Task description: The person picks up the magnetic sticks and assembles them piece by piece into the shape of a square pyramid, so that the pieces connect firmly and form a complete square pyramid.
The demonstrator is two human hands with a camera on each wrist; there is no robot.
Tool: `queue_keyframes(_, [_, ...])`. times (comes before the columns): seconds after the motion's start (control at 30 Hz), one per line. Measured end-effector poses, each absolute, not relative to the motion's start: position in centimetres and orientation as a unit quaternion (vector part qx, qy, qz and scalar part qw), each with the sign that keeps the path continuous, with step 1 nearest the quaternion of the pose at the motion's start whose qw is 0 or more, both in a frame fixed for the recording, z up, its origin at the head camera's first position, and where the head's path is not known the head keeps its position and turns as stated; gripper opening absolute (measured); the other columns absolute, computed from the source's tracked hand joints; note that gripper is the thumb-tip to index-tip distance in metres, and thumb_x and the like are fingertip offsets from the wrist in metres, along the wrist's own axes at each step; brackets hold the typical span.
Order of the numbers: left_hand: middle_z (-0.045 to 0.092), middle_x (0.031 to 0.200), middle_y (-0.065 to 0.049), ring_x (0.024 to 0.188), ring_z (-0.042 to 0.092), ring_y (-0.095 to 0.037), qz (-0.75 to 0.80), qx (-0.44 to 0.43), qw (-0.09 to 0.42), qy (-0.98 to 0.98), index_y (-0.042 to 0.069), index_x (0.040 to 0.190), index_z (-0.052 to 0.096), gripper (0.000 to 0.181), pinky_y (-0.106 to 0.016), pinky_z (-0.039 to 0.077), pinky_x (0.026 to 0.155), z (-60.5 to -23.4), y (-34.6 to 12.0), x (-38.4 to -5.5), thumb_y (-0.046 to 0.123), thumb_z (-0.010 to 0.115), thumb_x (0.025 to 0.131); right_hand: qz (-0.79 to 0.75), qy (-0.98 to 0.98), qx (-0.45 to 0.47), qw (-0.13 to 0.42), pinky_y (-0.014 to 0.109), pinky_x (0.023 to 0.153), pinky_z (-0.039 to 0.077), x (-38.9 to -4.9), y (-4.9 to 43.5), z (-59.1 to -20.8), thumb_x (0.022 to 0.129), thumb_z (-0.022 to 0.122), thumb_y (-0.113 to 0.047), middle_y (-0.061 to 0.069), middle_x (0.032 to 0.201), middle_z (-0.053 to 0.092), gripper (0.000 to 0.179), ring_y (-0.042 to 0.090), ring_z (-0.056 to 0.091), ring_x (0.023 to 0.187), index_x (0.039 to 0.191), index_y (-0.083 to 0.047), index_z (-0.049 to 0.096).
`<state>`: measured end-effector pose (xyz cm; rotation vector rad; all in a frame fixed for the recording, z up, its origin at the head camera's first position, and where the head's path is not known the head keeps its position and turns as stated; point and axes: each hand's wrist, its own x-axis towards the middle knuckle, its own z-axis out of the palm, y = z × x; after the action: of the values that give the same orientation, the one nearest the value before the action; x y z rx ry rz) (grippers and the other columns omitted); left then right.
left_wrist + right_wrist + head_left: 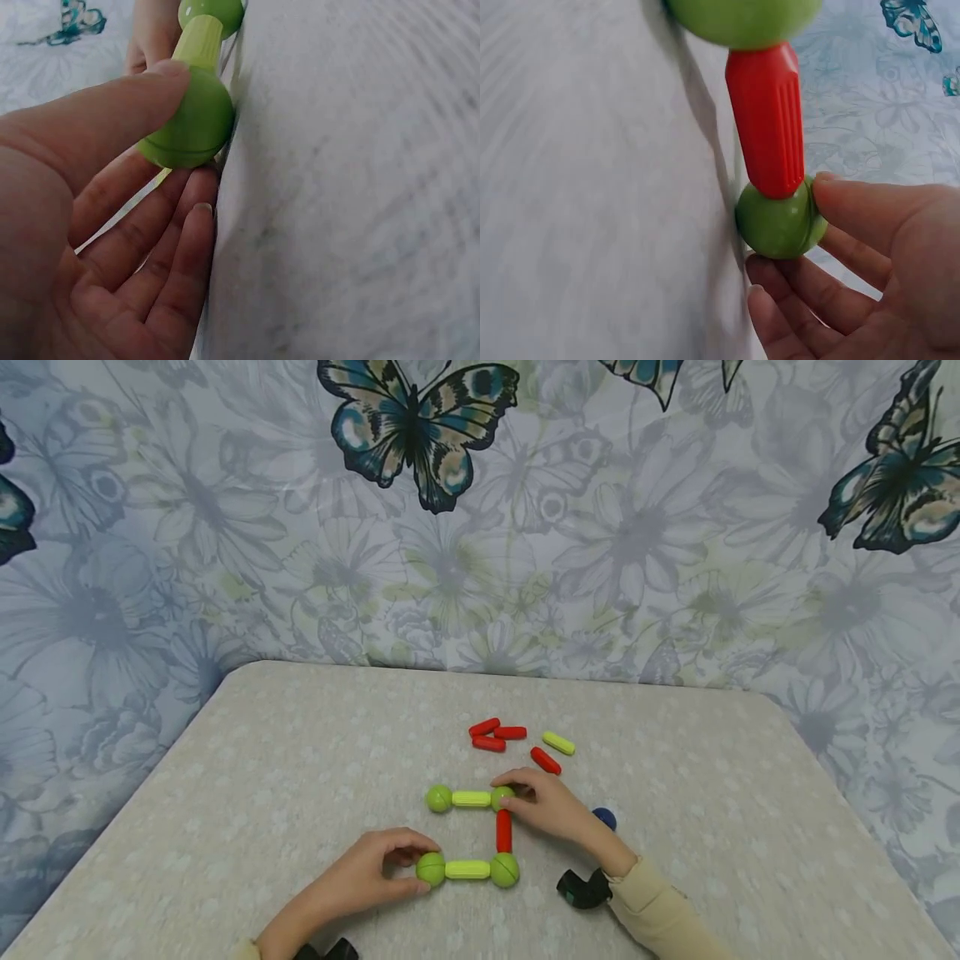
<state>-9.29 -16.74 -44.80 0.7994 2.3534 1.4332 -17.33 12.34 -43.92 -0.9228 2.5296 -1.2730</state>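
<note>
A U-shaped build of green balls and rods lies on the table. Two yellow-green rods, the near one (467,870) and the far one (471,799), run side by side, joined on the right by a red rod (504,832). My left hand (367,870) pinches the near-left green ball (191,124) between thumb and fingers. With thumb and fingertips, my right hand (553,810) holds the far-right green ball (780,221), where the red rod ends. The far-left green ball (438,798) and the near-right green ball (505,870) are untouched.
Beyond the build lie several loose red rods (510,732) and one yellow-green rod (558,743). A dark blue ball (604,818) sits by the right wrist, partly hidden by it. The patterned cloth wall (480,593) rises behind the table's (337,727) far edge.
</note>
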Motion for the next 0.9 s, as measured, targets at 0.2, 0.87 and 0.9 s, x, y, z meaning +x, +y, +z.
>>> queue_keyframes(0.2, [0.063,0.106,0.006,0.091,0.058,-0.011,0.472,0.288,0.086,0.829,0.011,0.116,0.064,0.035,-0.029,0.051,0.075,-44.6,-16.7,-9.4,0.023,0.072,0.084,-0.411,0.849,-0.323,0.078,0.028,0.075,0.049,-16.8,13.4,-43.5,0.091,0.064,-0.015,0.000,0.110,0.062,0.027,0.013,0.056,0.090,0.116,-0.005,0.064])
queue_keyframes(0.87, [0.063,0.110,-0.011,0.097,0.060,-0.025,0.473,0.214,0.033,0.854,-0.002,0.117,0.062,0.034,-0.032,0.050,0.081,-44.2,-16.1,-13.9,0.006,0.070,0.085,-0.387,0.851,-0.342,0.095,0.025,0.071,0.048,-13.1,15.4,-43.7,0.087,0.068,-0.018,-0.011,0.103,0.060,0.036,0.006,0.055,0.085,0.123,-0.016,0.062])
queue_keyframes(0.9, [0.063,0.110,-0.011,0.097,0.060,-0.025,0.477,0.212,0.035,0.852,-0.002,0.117,0.062,0.034,-0.031,0.050,0.081,-44.3,-16.0,-14.2,0.006,0.070,0.085,-0.387,0.849,-0.347,0.102,0.025,0.071,0.048,-13.0,15.4,-43.6,0.087,0.068,-0.019,-0.012,0.103,0.060,0.036,0.006,0.054,0.084,0.123,-0.017,0.062])
